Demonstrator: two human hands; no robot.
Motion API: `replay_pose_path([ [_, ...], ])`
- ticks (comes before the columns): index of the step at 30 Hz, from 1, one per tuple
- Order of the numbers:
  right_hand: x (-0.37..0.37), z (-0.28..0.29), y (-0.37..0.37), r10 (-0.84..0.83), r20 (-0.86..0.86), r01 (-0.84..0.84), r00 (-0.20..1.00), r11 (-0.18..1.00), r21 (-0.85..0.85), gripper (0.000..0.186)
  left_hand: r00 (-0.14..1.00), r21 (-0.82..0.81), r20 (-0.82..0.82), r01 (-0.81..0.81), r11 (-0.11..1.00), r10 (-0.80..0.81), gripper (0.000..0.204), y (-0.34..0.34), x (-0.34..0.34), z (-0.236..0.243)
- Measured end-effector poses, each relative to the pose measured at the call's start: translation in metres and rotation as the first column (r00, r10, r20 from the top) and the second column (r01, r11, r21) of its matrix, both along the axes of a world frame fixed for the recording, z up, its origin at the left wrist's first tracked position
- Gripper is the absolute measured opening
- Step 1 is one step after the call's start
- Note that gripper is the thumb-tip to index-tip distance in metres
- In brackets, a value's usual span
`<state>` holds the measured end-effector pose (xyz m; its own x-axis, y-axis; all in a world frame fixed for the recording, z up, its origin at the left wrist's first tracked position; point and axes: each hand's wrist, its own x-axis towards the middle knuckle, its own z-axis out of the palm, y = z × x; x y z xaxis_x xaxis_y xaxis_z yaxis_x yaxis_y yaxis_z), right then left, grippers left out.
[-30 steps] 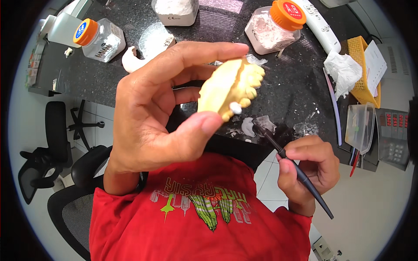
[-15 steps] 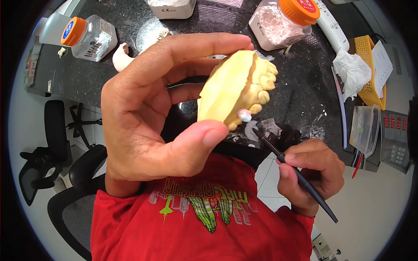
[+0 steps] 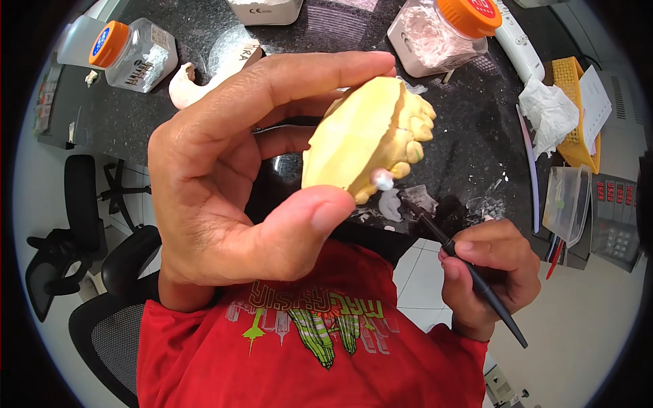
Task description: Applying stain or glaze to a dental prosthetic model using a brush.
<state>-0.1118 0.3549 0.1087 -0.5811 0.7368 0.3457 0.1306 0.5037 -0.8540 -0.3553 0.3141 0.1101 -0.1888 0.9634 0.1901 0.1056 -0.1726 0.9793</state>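
My left hand (image 3: 224,183) grips a yellow dental model (image 3: 357,139) between thumb and fingers, lifted above the dark counter. Its row of teeth faces right. On one tooth near the lower end sits a small white and pinkish lump (image 3: 382,179). My right hand (image 3: 496,272) is closed in a pen grip round a slim black-handled brush (image 3: 479,282). The brush's dark tip points up and left, a short way right of the lump and apart from it. Behind the tip, a whitish curved smear (image 3: 390,204) lies on the counter.
Two clear jars of powder with orange lids, the left jar (image 3: 139,58) and the right jar (image 3: 435,41), stand at the back. A pale curved piece (image 3: 187,87) lies beside my left hand. Crumpled tissue (image 3: 546,112), a yellow basket (image 3: 575,129) and a clear plastic box (image 3: 568,204) line the right side.
The brush tip and my right hand have shifted slightly right, away from the lump. My left hand and the model have drifted a little to the left.
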Motion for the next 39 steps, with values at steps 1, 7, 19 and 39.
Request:
replay_pose_path([
  [1, 0.0, 0.001, 0.001, 0.02, 0.029, -0.021, 0.999, 1.0, 0.02, 0.03, 1.0, -0.001, 0.001, -0.001, 1.0, 0.001, 0.089, 0.0, 0.0, 0.0],
  [7, 0.001, 0.006, 0.006, 0.087, 0.091, -0.092, 0.992, 0.994, 0.053, 0.031, 1.0, 0.016, 0.015, -0.003, 1.0, 0.003, 0.089, 0.0, 0.001, 0.0],
  [19, -0.003, 0.005, 0.008, 0.056, 0.06, -0.06, 0.997, 0.996, 0.069, 0.026, 0.996, 0.074, -0.069, 0.065, 0.995, -0.06, 0.09, 0.001, -0.003, -0.005],
  [39, -0.026, -0.005, 0.005, 0.148, -0.48, -0.072, 0.865, 0.982, 0.173, 0.031, 0.99, 0.112, -0.081, 0.121, 0.986, -0.112, 0.059, -0.004, -0.006, -0.002],
])
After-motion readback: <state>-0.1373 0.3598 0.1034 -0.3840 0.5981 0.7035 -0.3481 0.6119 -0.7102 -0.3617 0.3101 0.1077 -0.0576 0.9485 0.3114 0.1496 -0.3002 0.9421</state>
